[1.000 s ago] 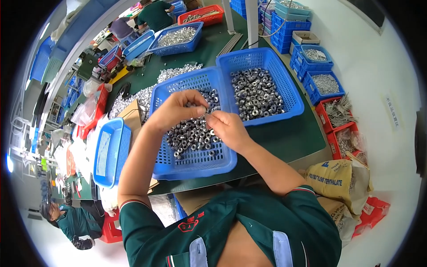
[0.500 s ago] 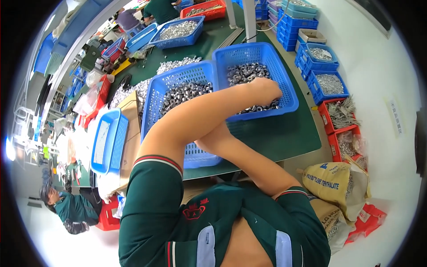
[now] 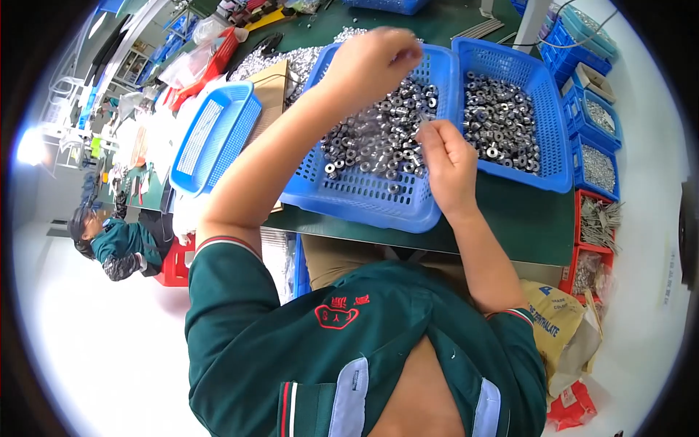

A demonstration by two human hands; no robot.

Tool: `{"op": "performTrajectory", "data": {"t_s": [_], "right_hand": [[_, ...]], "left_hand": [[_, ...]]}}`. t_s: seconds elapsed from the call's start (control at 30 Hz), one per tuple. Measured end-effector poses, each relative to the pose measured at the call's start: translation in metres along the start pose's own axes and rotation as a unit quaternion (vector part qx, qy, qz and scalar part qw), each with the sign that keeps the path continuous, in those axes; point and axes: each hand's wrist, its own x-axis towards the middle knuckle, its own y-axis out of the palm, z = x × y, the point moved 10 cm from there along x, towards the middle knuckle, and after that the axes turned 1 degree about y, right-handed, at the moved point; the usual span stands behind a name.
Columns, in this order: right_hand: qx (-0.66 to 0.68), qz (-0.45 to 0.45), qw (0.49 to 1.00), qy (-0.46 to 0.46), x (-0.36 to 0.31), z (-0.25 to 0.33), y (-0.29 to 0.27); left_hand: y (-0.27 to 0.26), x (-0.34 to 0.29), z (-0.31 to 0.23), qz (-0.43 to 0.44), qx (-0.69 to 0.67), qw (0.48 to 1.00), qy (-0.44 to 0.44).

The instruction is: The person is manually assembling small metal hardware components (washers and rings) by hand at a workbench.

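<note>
My left hand is raised over the far side of the left blue basket, its fingers curled closed; what they hold, if anything, is hidden. At that basket's right side my right hand is closed in a pinch, fingertips up. From it a hazy, see-through film, which looks like a clear plastic bag, spreads over the heap. Small shiny metal ring-shaped parts fill much of this basket. More such metal parts lie in the right blue basket, which neither hand touches.
Both baskets stand on a green table. A shallow light-blue basket is at the left beside cardboard. Blue crates, red bins and a yellow sack line the right. Another person sits at far left.
My left hand has come out of the right basket and up over the left one. My right hand has moved out from under the left forearm. The view has shifted, so the baskets appear elsewhere.
</note>
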Motion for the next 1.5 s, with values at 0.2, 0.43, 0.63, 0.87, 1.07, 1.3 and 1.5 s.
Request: {"op": "performTrajectory", "data": {"t_s": [0.2,0.43,0.63,0.87,1.07,1.3,1.5], "right_hand": [[-0.027,0.034,0.999,0.006,-0.004,0.001,0.008],[-0.075,0.021,0.996,-0.046,-0.001,0.008,0.013],[-0.093,0.029,0.995,-0.032,0.0,0.01,0.015],[-0.094,0.069,0.993,-0.015,-0.002,0.01,0.024],[-0.179,0.076,0.98,-0.04,0.001,0.013,0.027],[-0.281,0.106,0.947,-0.112,-0.003,0.023,0.039],[-0.418,0.093,0.863,-0.267,-0.017,0.045,0.056]], "left_hand": [[0.09,-0.106,0.037,0.29,-0.02,0.955,-0.065],[0.131,-0.132,0.047,0.329,0.088,0.938,-0.062],[0.107,-0.115,0.053,0.26,-0.083,0.955,-0.118],[0.071,-0.11,0.043,0.187,-0.703,0.628,-0.277],[0.069,-0.111,0.039,0.195,-0.662,0.673,-0.267],[0.074,-0.115,0.043,0.194,-0.626,0.706,-0.268],[0.09,-0.128,0.048,0.248,-0.646,0.642,-0.33]]}}
